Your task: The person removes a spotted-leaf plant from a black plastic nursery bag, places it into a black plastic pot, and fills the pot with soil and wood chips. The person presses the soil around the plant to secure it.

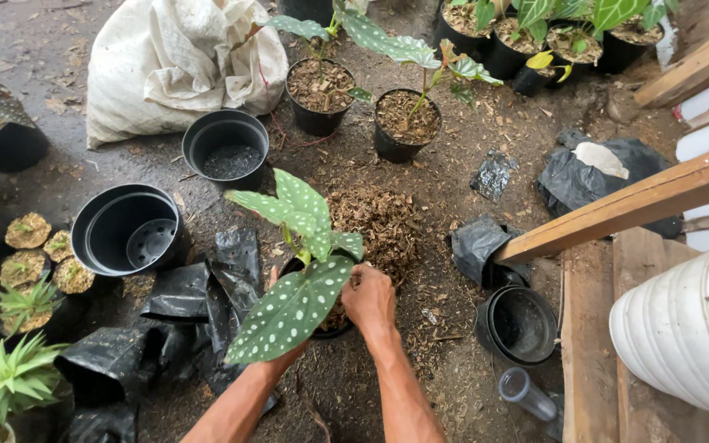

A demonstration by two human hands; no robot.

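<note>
A: While you've got both hands down at that pot (322, 328), how's it going to handle?

B: Prob light-ish — thin black plastic w/ loose bark mix inside. My guess: walls flex if you squeeze, so take it low, by the sides or under the base, not by the rim.

A: And the plant (301, 262)?

B: Fragile. Thin stem, big spotted leaves, top-heavy. The largest leaf droops toward you & covers most of the pot. Don't lift by the stem; it'd likely bend or pull out of the loose mix.

A: Where's it sitting?

B: On the dirt floor right in front of you, just this side of the bark pile (379, 226). Crumpled black bags (207, 295) lie to your left, empty black pots (129, 230) farther left, another empty pot (520, 324) to your right.

A: Hands?

B: Your right hand (368, 299) is at the pot's right edge, palm down, fingers curled in onto the mix near the stem — pressing or cupping, not pinching anything I can make out. Forearm comes up from bottom centre, wrist fairly straight.

A: Left?

B: Your left hand (276, 283) is mostly hidden behind the big leaf. Only a bit shows at the pot's left side, so can't tell if it's spread or closed. Forearm angles in from lower left.

A: Slippery?

B: Doesn't look wet on the pot, tho the ground looks damp.
</note>
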